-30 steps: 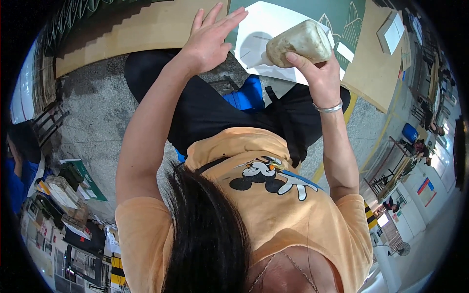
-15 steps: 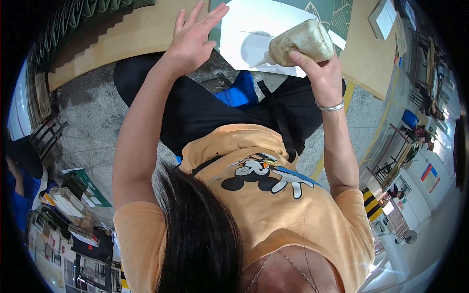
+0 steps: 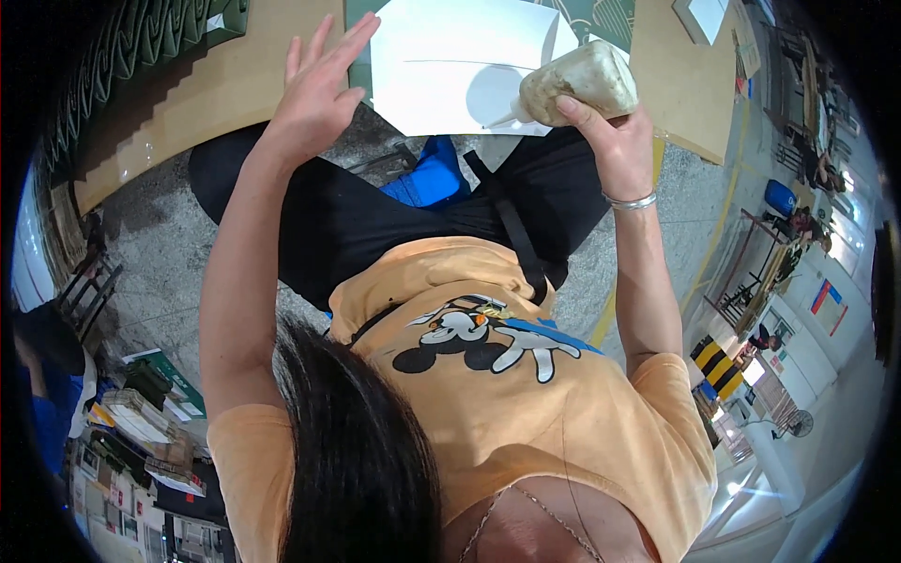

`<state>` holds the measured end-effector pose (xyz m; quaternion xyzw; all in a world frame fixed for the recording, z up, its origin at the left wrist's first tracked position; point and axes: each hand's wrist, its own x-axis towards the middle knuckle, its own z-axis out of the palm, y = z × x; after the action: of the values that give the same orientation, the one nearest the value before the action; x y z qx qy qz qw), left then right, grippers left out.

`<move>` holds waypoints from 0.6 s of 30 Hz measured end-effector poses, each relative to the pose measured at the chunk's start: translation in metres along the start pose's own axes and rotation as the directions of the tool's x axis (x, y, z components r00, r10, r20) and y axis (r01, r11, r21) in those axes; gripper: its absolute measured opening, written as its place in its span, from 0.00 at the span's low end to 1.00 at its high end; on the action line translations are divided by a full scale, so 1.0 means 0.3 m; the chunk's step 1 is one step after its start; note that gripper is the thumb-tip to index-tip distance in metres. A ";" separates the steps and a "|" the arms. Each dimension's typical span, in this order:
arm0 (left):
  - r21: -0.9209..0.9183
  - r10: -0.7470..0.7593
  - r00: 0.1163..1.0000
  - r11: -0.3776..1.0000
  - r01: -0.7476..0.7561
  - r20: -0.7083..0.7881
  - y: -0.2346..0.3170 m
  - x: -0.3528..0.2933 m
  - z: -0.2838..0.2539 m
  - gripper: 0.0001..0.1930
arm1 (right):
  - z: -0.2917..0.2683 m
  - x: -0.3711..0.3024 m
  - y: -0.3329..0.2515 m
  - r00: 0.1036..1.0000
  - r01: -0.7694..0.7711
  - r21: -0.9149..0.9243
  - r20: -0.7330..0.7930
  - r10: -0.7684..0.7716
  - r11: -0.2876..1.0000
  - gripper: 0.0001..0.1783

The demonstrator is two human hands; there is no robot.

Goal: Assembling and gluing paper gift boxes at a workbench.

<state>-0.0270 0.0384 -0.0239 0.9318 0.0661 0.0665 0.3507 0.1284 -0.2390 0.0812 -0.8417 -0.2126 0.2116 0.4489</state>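
My right hand (image 3: 612,145) is wrapped round a smudged, whitish squeeze bottle (image 3: 580,86). The bottle is tilted, its pointed nozzle aimed down and left at the near edge of a white sheet (image 3: 427,84). A crease runs across this sheet, and the bottle's round shadow falls on it. Whether the nozzle tip touches the paper, I cannot tell. Just left of the sheet, my left hand (image 3: 324,94) is raised with fingers spread, holding nothing. Beneath the white sheet shows a green piece with pale line patterns (image 3: 601,17).
The brown table top (image 3: 678,94) curves round in front of my lap. Folded dark green paper bags (image 3: 155,42) stand in a row at the far left. A small white box (image 3: 701,17) lies at the far right. Another person's blue clothing (image 3: 47,413) shows at the left rim.
The sheet, table and my left hand appear shifted left in the picture. My right hand still grips the bottle, whose nozzle now sits farther right along the sheet's near edge.
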 end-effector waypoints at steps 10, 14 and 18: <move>-0.014 -0.010 1.000 1.000 0.011 0.023 0.004 0.006 -0.015 0.38 | -0.080 -0.026 0.043 0.992 -0.066 0.063 -0.103 0.072 0.996 0.33; -0.028 -0.009 1.000 1.000 0.010 0.018 0.014 0.010 -0.018 0.37 | -0.108 -0.035 0.053 0.985 -0.081 0.061 -0.151 0.089 0.995 0.32; -0.031 -0.040 0.998 0.999 0.041 0.043 0.026 0.011 -0.024 0.37 | -0.140 -0.043 0.083 0.978 -0.134 0.032 -0.159 0.137 0.990 0.32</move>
<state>-0.0244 0.0379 -0.0132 0.9257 0.0766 0.0407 0.3682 0.1451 -0.2868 0.0836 -0.8638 -0.1154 0.1752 0.4581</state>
